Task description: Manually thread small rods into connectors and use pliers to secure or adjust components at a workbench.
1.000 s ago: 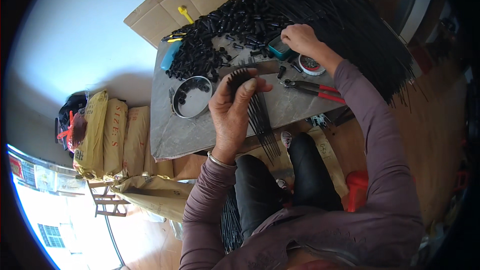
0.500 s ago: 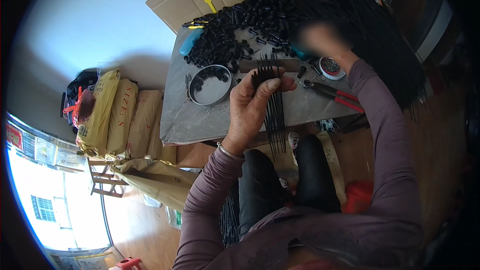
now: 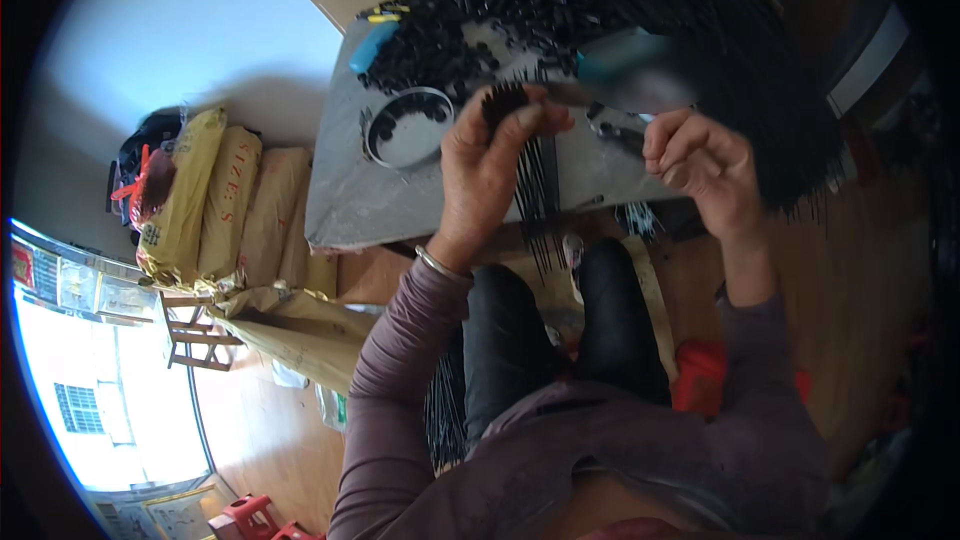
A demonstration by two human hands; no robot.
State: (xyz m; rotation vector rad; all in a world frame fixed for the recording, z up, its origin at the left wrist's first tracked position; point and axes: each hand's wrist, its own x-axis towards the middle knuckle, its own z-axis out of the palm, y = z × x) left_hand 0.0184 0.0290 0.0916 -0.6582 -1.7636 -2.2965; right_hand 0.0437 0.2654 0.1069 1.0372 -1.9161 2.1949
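Teal container (image 3: 625, 52) is blurred, contents not legible; pliers (image 3: 605, 127) are partly covered by right hand (image 3: 705, 165). Right fingertips are drawn together; whether anything is pinched cannot be told. Bundle of thin black rods (image 3: 534, 185) is grasped in left hand (image 3: 485, 155), in front of surface (image 3: 350, 185), partly hidden by fingers. Long axis is roughly vertical in view, thin ends pointed down toward the knees. Dark ends are bunched at the thumb; most length is left below the grip.
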